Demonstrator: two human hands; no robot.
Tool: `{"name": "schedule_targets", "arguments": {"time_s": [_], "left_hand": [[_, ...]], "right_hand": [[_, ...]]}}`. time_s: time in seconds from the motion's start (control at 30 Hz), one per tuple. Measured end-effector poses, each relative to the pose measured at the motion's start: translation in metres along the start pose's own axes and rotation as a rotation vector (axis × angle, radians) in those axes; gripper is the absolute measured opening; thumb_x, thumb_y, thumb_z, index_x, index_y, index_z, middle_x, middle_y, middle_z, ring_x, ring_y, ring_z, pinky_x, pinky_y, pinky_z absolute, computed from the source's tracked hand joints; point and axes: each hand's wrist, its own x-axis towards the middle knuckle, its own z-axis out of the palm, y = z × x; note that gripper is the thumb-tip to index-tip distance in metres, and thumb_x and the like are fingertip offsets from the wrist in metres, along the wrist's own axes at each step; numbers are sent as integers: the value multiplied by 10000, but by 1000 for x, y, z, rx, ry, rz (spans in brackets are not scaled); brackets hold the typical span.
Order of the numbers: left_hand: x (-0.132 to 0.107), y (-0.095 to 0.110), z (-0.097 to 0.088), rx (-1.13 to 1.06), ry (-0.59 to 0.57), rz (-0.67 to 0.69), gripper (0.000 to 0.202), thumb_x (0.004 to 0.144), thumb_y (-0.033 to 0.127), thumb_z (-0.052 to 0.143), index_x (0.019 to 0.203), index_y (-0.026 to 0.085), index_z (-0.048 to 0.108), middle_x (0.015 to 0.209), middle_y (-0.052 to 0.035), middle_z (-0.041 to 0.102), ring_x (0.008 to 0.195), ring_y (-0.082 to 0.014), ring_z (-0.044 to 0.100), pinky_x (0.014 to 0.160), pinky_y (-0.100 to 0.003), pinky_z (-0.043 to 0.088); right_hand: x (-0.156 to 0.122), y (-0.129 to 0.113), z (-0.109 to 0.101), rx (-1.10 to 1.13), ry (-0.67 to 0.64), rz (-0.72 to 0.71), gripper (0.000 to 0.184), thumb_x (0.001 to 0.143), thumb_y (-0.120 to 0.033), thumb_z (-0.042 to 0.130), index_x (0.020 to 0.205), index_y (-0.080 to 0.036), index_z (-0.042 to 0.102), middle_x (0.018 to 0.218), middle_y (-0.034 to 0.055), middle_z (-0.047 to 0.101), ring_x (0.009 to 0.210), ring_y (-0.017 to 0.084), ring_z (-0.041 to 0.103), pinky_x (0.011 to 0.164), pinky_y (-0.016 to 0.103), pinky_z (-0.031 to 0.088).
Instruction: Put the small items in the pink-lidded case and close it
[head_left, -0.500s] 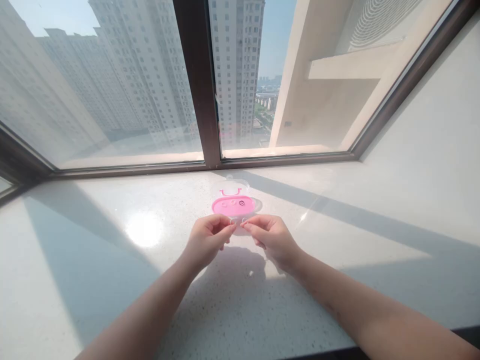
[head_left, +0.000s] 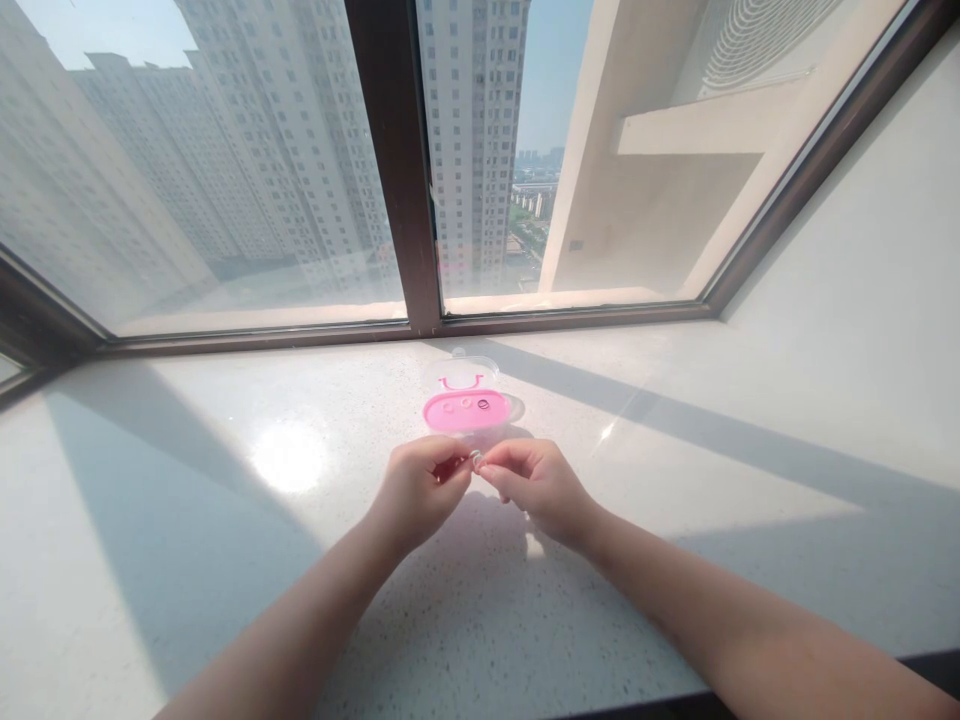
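Observation:
My left hand [head_left: 424, 490] and my right hand [head_left: 534, 485] meet just in front of a pink box, both closed in a fingertip pinch. Between their fingertips is a small white ring [head_left: 475, 457]; whether there is one loop or two I cannot tell. The oval pink box [head_left: 431, 414] stands beyond my fingers, its clear lid [head_left: 469, 370] with a pink handle [head_left: 461, 388] tilted up behind. Small loops lie on the pink surface: a pale one [head_left: 448, 408], a light pink one [head_left: 466, 402] and a dark one [head_left: 483, 405].
A speckled white sill [head_left: 225, 560] carries everything. Behind the box runs a brown window frame [head_left: 424, 325], with tall buildings outside. To the right rises a white wall [head_left: 862, 250]. Bright sun glare [head_left: 289, 457] and shadow bands cross the sill.
Half a second ago each hand held a small white loop, slightly apart. Now the fingertips have come together and moved a little toward me. The box and its loops have stayed in place.

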Motion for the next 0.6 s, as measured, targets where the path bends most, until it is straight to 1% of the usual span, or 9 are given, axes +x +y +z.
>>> {"name": "schedule_targets", "arguments": {"time_s": [0.13,0.27,0.37,0.6], "left_hand": [[1,2,-2,29,-2,42,128,787,140,558,751,163,679,601,6,592,546,-102,464,534,-221,373],[-1,4,-2,48,-20,110,139,789,134,550,750,158,681,600,7,556,552,-103,460,534,-226,367],[-1,4,-2,52,-30,144,151,791,118,539,742,155,677,608,6,539,559,-103,449,536,-228,362],[-1,3,-3,76,-81,157,166,810,116,526,727,159,663,613,8,518,567,-102,442,542,-229,358]], "right_hand": [[1,3,-2,38,-3,53,164,791,-260,612,680,-143,643,519,-34,506,457,79,418,445,215,324],[2,6,-2,54,-6,88,138,771,-231,605,663,-147,623,501,-51,464,452,69,370,442,212,287],[3,8,-1,61,-11,106,130,754,-220,593,644,-151,607,484,-57,449,442,69,352,444,218,275],[3,8,-2,64,-10,148,139,741,-234,584,624,-159,587,485,-53,457,445,73,352,456,228,266]]}}
